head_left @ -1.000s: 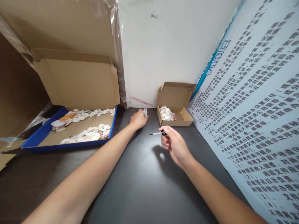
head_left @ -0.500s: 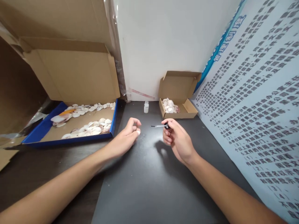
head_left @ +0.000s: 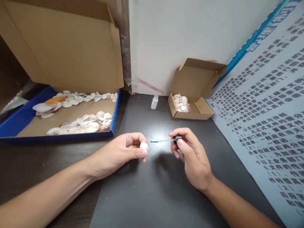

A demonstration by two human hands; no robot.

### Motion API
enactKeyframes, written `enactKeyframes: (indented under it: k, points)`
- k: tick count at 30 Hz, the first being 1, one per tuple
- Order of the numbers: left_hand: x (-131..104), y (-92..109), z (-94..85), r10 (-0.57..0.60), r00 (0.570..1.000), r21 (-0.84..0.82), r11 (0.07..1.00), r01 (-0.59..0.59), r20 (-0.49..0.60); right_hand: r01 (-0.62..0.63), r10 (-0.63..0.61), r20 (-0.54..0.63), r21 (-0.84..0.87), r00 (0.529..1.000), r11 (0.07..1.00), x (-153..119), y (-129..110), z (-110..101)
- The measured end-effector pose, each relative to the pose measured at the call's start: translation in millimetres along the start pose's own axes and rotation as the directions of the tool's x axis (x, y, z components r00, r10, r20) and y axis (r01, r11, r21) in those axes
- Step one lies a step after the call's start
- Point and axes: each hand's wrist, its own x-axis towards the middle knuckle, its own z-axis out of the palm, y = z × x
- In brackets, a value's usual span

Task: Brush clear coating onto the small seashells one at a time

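Note:
Between the thumb and fingers of my left hand [head_left: 125, 152] is a small white seashell [head_left: 143, 146]. My right hand [head_left: 193, 155] pinches the black cap of a brush applicator [head_left: 163, 140]. Its thin clear stem points left, and the dark tip stops just short of the shell, apart from it. Beyond my hands a small glass bottle [head_left: 154, 102] with a white label stands uncapped on the dark tabletop.
At the left lies a blue-sided cardboard box [head_left: 115, 117] with its lid up, holding rows of shells [head_left: 83, 123]. A smaller cardboard box [head_left: 197, 115] with shells [head_left: 181, 103] stands at the back right. A printed board [head_left: 268, 120] lines the right side.
My left hand has turned so the shell shows plainly in its fingers. Both hands sit lower in the picture, the applicator tip closer to the shell. The view has shifted and tilted.

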Motion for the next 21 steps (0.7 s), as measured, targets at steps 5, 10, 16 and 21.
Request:
enactKeyframes:
  k: [5, 10, 16, 21]
  points:
    - [1.8, -3.6, 0.8, -0.045, 0.997, 0.069, 0.997, 0.041, 0.060, 0.141, -0.136, 0.039, -0.189, 0.990, 0.972, -6.0, -1.5, -4.6]
    - [0.4, -7.5, 2.8, -0.072, 0.995, 0.022, 0.997, 0.070, 0.076, 0.223, -0.191, 0.132, -0.300, 0.973, 0.928, -5.8, -4.7, -5.3]
    - [-1.2, -6.1, 1.4, -0.068, 0.991, -0.074, 0.994, 0.076, 0.112, 0.229, -0.174, 0.180, -0.357, 0.968, 0.905, -3.6, -3.9, -5.3]
    - [-2.7, -5.1, -0.3, -0.041, 0.995, -0.094, 0.994, 0.049, 0.091, 0.199, -0.146, 0.164, -0.372, 0.975, 0.907, -2.5, -1.3, -5.7]
